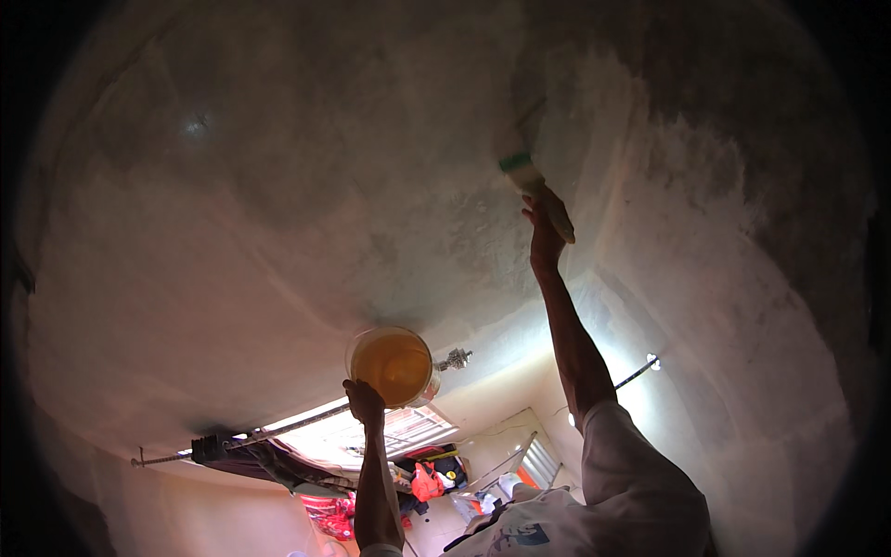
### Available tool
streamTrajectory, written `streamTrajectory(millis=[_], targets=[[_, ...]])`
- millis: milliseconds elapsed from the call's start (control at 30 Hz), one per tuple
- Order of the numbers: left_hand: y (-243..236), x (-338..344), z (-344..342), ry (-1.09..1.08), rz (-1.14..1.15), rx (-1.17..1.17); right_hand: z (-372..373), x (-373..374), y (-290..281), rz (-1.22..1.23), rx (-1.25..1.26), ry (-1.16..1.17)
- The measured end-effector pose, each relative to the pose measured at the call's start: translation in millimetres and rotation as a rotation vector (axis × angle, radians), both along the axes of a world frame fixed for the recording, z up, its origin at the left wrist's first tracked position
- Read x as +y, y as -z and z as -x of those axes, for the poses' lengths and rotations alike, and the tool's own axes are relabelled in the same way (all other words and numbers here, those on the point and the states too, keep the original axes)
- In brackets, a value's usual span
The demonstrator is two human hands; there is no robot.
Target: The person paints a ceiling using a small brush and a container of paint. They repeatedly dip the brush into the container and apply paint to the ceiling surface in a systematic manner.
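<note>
My right arm is stretched high, and my right hand (549, 223) is closed round the pale handle of a wide flat paintbrush (522, 171). The brush has a dark green band below its bristles. Its bristle end is blurred and at the grey, patchy ceiling (436, 232); I cannot tell whether they touch. Lower and to the left, my left hand (366, 402) grips the side of a translucent round bucket (432, 369). Inside the bucket is a yellowish-orange liquid (390, 364). Damp-looking dark patches show on the ceiling around the brush.
A long rod (302, 425) with dark cloth (274, 461) hanging from it runs behind my left hand. Beyond it is a bright barred window (418, 427). Red bags (427, 483) and other belongings lie below. A lit lamp (654, 362) is on the right.
</note>
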State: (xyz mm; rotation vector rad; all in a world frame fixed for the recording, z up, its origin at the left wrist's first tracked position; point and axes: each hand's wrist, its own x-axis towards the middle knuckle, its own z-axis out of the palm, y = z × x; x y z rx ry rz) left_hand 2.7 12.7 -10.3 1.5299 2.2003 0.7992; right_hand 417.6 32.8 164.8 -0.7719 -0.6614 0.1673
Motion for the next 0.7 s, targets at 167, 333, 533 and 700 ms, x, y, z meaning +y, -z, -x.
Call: streamTrajectory(millis=[167,333,533,700], targets=[[11.8,4.1,5.2,0.008,-0.012,0.013,7.3,-9.4,29.0,0.024,0.117,-0.022],[17.6,4.2,11.4,0.022,-0.050,0.028,-5.0,-13.8,-3.9,0.060,0.084,0.149],[11.6,4.9,1.2,0.042,-0.067,0.023,-64.8,18.3,-86.4,0.522,-0.404,0.525],[5.7,0.4,2.7,-0.007,-0.015,0.025,-42.4,4.6,-128.9,0.213,-0.149,0.213]])
